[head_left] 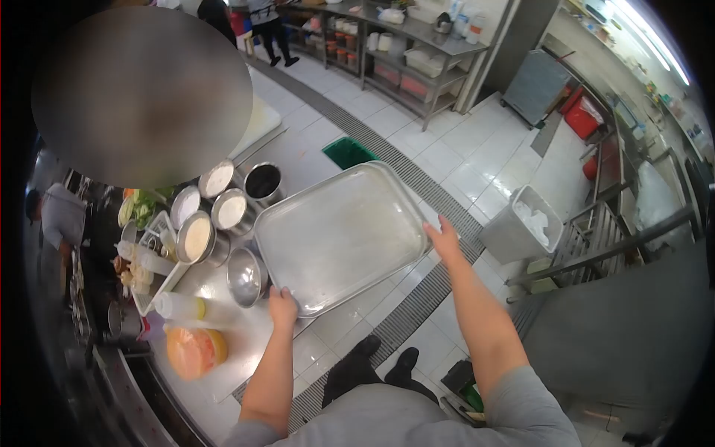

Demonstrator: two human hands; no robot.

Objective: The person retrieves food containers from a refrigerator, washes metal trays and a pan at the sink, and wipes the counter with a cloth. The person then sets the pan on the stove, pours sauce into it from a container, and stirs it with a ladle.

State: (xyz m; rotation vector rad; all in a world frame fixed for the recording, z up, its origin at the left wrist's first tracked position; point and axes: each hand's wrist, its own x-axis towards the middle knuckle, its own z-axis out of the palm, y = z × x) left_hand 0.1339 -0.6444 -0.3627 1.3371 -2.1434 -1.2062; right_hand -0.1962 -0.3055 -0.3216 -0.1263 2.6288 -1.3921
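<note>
A large rectangular metal tray [341,232] with a raised rim spans the space between my two hands, in front of me over the counter edge and floor. My left hand [283,307] is closed on its near left corner, beside a steel bowl [246,277]. At the right end, my right hand [445,240] grips the rim, with the fingertips partly hidden. A second rim edge shows along the far right side; I cannot tell whether another tray lies beneath. The tray looks bare inside.
Steel pots of pale contents [198,238] and one dark pot [263,182] crowd the counter [216,287]. Nearby are a squeeze bottle [179,306] and an orange-filled container [195,352]. A grey bin [523,223] stands right; a person [63,216] is at left.
</note>
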